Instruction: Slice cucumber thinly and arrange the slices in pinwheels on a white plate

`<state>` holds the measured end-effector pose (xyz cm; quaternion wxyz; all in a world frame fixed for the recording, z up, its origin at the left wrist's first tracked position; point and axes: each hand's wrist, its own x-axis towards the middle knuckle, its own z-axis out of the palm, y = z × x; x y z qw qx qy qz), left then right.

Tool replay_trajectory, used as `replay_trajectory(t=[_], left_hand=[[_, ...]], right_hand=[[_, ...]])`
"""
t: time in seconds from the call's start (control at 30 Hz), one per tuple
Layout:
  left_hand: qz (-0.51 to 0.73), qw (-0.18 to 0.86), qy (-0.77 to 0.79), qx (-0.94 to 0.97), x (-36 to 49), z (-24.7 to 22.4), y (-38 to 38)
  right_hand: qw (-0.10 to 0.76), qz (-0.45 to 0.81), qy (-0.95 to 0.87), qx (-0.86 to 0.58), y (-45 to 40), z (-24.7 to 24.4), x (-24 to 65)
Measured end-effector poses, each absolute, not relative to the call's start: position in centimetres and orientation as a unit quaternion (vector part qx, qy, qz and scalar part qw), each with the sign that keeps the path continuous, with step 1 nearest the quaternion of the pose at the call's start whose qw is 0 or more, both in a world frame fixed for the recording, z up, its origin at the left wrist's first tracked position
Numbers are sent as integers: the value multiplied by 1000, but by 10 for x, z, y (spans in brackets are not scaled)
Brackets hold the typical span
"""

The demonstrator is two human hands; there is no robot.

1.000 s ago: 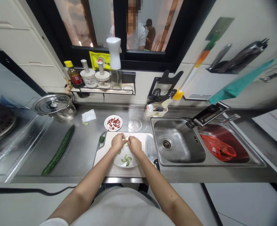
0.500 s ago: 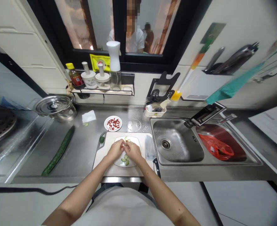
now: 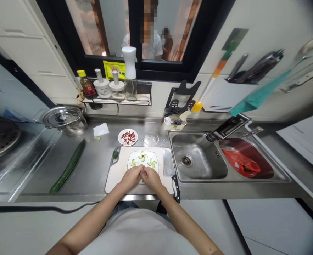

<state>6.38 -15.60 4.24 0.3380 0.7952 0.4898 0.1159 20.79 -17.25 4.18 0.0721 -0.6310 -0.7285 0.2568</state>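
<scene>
My left hand (image 3: 131, 178) and my right hand (image 3: 152, 178) meet over the near part of a white plate (image 3: 132, 156). Fingers of both are closed in a pinch, tip to tip, and whatever lies between them is too small to make out. Thin cucumber slices (image 3: 152, 163) form pinwheel shapes on the plate; the far one has a red bit at its centre. Beneath the plate lies a pale cutting board (image 3: 115, 181), with a cleaver-like knife (image 3: 168, 163) along its right side. Beyond the board stands a small white dish of red pieces (image 3: 128, 137).
A whole cucumber (image 3: 68, 168) lies to the left, near a lidded steel pot (image 3: 66, 120). White paper (image 3: 101, 129) sits behind. The sink (image 3: 199, 166) is on the right, with a red plastic bag (image 3: 242, 164) in its second basin. A condiment shelf (image 3: 119, 102) hangs behind.
Both hands have moved together from the plate's far part toward me, over its near edge. The far and side pinwheels of cucumber now show, and the near slices are mostly covered.
</scene>
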Motion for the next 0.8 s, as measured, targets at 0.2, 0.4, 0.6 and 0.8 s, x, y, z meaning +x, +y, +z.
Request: replay_trajectory(t=[0.2,0.4,0.6,0.8], left_hand=[[110,348,475,801,68,48,-156],[137,361,480,788,68,46,-155],[187,373,471,777,66,44,-154],[185,361,521,751,75,37,-137]], right_hand=[[66,250,-721,-643,-177,49,209],[90,258,-713,-646,-177,52,211],[134,281,-703,-639,-171,50,218],[141,266,-673,-675,-155,44,244]])
